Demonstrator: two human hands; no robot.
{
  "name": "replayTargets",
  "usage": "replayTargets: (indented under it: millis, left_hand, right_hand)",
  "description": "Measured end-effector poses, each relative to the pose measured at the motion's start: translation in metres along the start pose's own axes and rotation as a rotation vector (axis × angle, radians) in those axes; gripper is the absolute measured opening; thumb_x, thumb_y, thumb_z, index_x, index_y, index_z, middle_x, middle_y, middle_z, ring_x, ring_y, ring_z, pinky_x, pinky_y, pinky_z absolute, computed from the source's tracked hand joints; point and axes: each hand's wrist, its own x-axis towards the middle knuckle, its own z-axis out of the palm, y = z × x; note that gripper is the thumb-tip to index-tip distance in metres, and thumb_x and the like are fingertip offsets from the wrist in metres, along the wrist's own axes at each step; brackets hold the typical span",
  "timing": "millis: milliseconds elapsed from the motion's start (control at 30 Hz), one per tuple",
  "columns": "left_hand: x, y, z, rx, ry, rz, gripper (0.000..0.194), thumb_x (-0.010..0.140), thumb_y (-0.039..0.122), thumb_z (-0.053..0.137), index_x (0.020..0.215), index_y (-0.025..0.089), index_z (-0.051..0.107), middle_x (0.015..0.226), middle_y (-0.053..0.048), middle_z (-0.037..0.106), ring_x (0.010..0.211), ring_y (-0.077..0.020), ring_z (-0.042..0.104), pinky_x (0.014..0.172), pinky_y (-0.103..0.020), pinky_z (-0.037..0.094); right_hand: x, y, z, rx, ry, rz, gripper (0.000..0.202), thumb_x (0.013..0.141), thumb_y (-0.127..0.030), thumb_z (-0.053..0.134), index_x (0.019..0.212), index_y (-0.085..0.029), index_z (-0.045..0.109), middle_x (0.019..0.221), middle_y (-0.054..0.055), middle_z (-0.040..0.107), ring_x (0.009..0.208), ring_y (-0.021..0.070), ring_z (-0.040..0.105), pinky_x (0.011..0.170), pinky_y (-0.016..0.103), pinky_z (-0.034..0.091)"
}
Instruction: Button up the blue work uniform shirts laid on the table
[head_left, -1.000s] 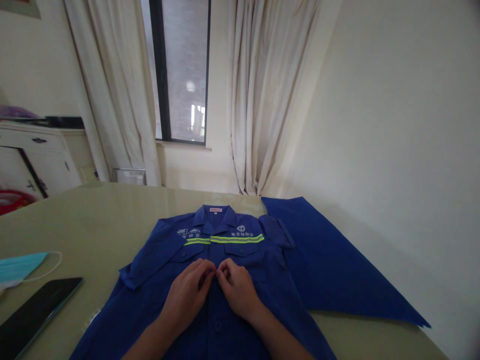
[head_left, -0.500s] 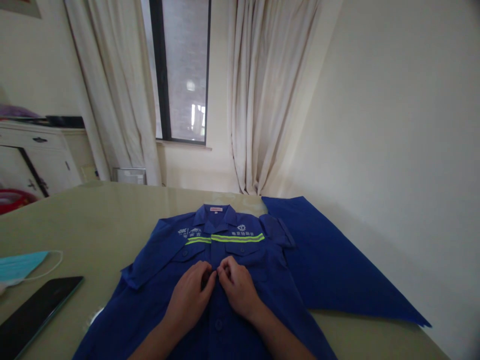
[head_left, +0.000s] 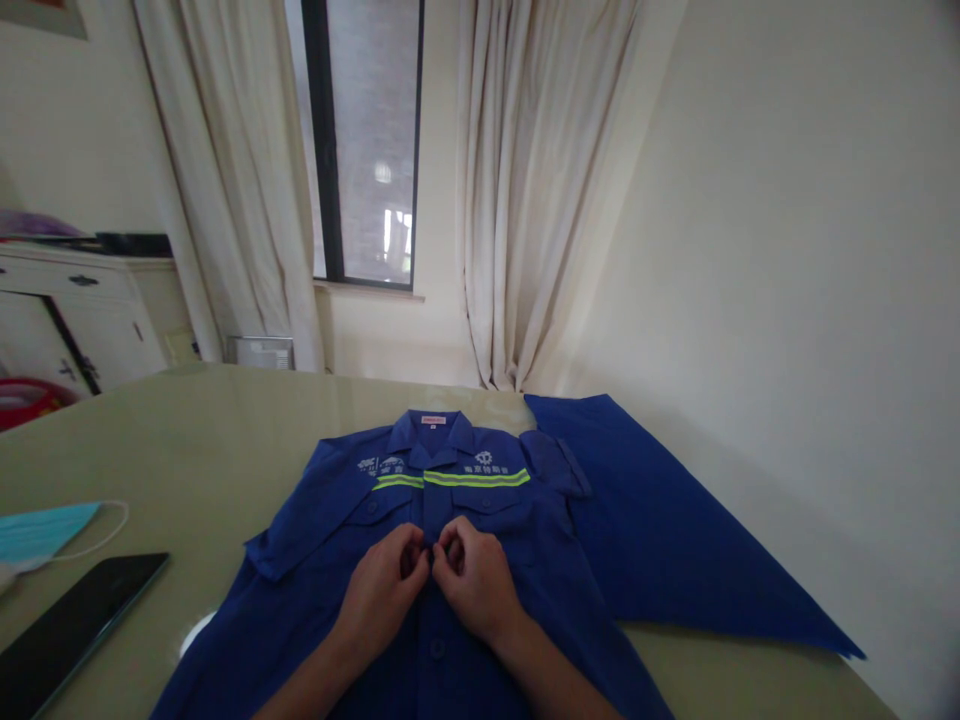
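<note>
A blue work shirt [head_left: 330,520] with a yellow-green reflective stripe lies flat on the pale green table [head_left: 187,430], collar away from me. My left hand [head_left: 386,590] and my right hand [head_left: 472,580] meet at the shirt's front placket, just below the chest pockets. The fingertips of both pinch the fabric there, close together. A dark button shows on the placket a little nearer to me.
A second blue garment [head_left: 660,530] lies spread to the right of the shirt. A black phone [head_left: 67,630] and a light blue face mask [head_left: 41,530] rest at the table's left. Curtains, a window and a white cabinet [head_left: 75,320] stand behind.
Both hands stay at the placket; the fingers have curled in tighter and the hands have shifted slightly nearer to me. The view has drifted a little.
</note>
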Motion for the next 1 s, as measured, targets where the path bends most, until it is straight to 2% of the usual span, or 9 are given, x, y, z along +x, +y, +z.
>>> replayTargets:
  millis: [167, 300, 433, 533, 600, 767, 900, 1000]
  left_hand:
    - [0.001, 0.002, -0.002, 0.017, -0.016, 0.033, 0.007, 0.086, 0.025, 0.050, 0.084, 0.023, 0.057, 0.073, 0.003, 0.060, 0.069, -0.0156, 0.056, 0.065, -0.026, 0.035]
    - [0.004, 0.007, -0.007, 0.130, -0.024, 0.070, 0.010, 0.086, 0.024, 0.050, 0.077, 0.023, 0.053, 0.071, 0.003, 0.056, 0.068, -0.0154, 0.053, 0.064, -0.027, 0.032]
    - [0.005, 0.010, -0.011, 0.230, -0.080, 0.082, 0.011, 0.086, 0.024, 0.050, 0.075, 0.023, 0.052, 0.072, 0.003, 0.058, 0.070, -0.0158, 0.053, 0.065, -0.027, 0.031]
    - [0.006, 0.009, -0.012, 0.256, -0.106, 0.072, 0.009, 0.084, 0.023, 0.052, 0.075, 0.022, 0.055, 0.073, 0.002, 0.061, 0.073, -0.0169, 0.055, 0.066, -0.028, 0.031]
    - [0.007, 0.006, -0.012, 0.188, -0.098, 0.052, 0.009, 0.083, 0.025, 0.053, 0.076, 0.022, 0.058, 0.073, 0.002, 0.063, 0.073, -0.0169, 0.057, 0.067, -0.027, 0.032]
    - [0.010, -0.002, -0.012, -0.045, -0.098, 0.035, 0.028, 0.091, 0.042, 0.048, 0.076, 0.022, 0.061, 0.069, 0.002, 0.064, 0.068, -0.0169, 0.059, 0.062, -0.027, 0.036]
    - [0.011, -0.003, -0.014, 0.016, -0.104, 0.021, 0.027, 0.090, 0.039, 0.049, 0.073, 0.022, 0.061, 0.069, 0.001, 0.064, 0.068, -0.0171, 0.059, 0.063, -0.026, 0.034]
    - [0.011, -0.002, -0.014, 0.065, -0.100, 0.016, 0.024, 0.089, 0.037, 0.050, 0.073, 0.022, 0.060, 0.069, 0.001, 0.064, 0.070, -0.0169, 0.059, 0.063, -0.025, 0.034]
  right_hand:
    - [0.004, 0.003, 0.000, 0.068, -0.006, 0.067, 0.006, 0.083, -0.023, 0.059, 0.079, -0.020, 0.062, 0.059, -0.005, 0.057, 0.055, 0.0105, 0.053, 0.053, 0.021, 0.031]
    - [0.008, 0.004, -0.002, 0.088, -0.023, 0.104, 0.007, 0.082, -0.022, 0.059, 0.076, -0.020, 0.062, 0.058, -0.006, 0.055, 0.055, 0.0102, 0.050, 0.053, 0.021, 0.029]
    - [0.010, 0.005, -0.004, 0.065, -0.065, 0.104, 0.009, 0.083, -0.024, 0.059, 0.077, -0.020, 0.064, 0.060, -0.005, 0.057, 0.057, 0.0105, 0.051, 0.054, 0.022, 0.029]
    - [0.008, 0.005, -0.004, -0.014, -0.089, 0.078, 0.007, 0.084, -0.024, 0.060, 0.081, -0.020, 0.065, 0.061, -0.005, 0.060, 0.058, 0.0104, 0.053, 0.055, 0.022, 0.028]
    - [0.006, 0.005, -0.004, -0.069, -0.093, 0.052, 0.006, 0.084, -0.024, 0.060, 0.084, -0.021, 0.065, 0.062, -0.005, 0.061, 0.058, 0.0103, 0.054, 0.056, 0.021, 0.028]
    - [0.002, 0.002, -0.001, -0.200, -0.094, -0.028, 0.007, 0.088, -0.026, 0.058, 0.089, -0.022, 0.063, 0.065, -0.004, 0.065, 0.058, 0.0114, 0.057, 0.057, 0.022, 0.028]
    - [-0.001, 0.000, 0.004, -0.377, -0.077, -0.068, 0.007, 0.089, -0.026, 0.057, 0.092, -0.024, 0.063, 0.069, -0.003, 0.068, 0.065, 0.0154, 0.064, 0.060, 0.025, 0.029]
    - [-0.003, -0.001, 0.006, -0.426, -0.056, -0.049, 0.009, 0.089, -0.029, 0.057, 0.095, -0.025, 0.063, 0.073, -0.002, 0.070, 0.068, 0.0177, 0.065, 0.061, 0.027, 0.029]
